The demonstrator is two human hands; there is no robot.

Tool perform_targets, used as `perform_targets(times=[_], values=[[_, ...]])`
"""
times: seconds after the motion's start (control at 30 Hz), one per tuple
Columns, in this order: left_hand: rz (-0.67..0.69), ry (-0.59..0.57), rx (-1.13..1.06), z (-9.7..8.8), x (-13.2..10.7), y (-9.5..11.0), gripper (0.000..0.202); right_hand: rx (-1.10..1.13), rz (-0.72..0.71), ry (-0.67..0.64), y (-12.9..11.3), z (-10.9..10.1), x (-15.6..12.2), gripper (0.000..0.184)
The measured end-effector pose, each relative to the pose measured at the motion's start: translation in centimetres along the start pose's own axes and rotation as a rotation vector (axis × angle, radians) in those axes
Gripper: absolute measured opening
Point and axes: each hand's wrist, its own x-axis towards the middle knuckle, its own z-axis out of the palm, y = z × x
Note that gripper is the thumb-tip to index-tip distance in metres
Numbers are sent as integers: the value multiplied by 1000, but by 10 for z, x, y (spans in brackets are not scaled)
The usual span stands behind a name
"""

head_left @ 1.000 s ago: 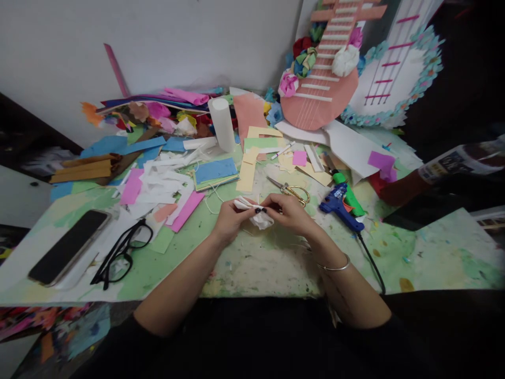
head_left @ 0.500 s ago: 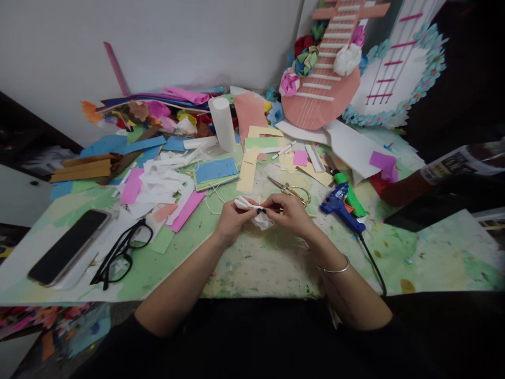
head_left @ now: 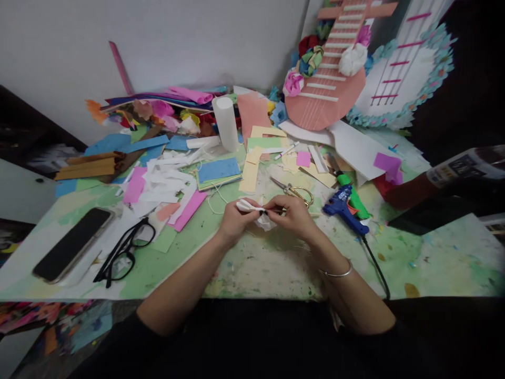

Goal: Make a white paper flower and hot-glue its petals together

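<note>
Both hands meet above the front middle of the table, pinching one piece of gathered white paper (head_left: 265, 222). My left hand (head_left: 233, 218) is closed on its left side, where a folded white end sticks up past the thumb. From the other side, my right hand (head_left: 292, 215) grips the same paper, thumb and fingers pressed together close to the left thumb. The paper's crumpled part hangs below the fingertips. Gold-handled scissors (head_left: 298, 192) lie just behind the right hand. Loose white string (head_left: 215, 202) curls on the table left of the left hand.
A blue glue gun (head_left: 345, 209) with a black cord lies right. Black glasses (head_left: 126, 252) and a phone (head_left: 73, 245) are left. Behind stand a white roll (head_left: 225, 125), blue paper sheets (head_left: 218, 169), white scraps (head_left: 165, 181) and a paper instrument (head_left: 325, 100). A large bottle (head_left: 445, 176) leans right.
The whole view has shifted slightly, with things appearing a little further right. The hands keep hold of the white paper; its folded end and the fingers have moved only a little.
</note>
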Motion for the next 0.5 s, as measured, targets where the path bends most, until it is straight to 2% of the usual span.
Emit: perform_targets(times=[0.5], values=[[10,36,16,0,0,-2,23,-104,-67,29,-3,2,0,12]])
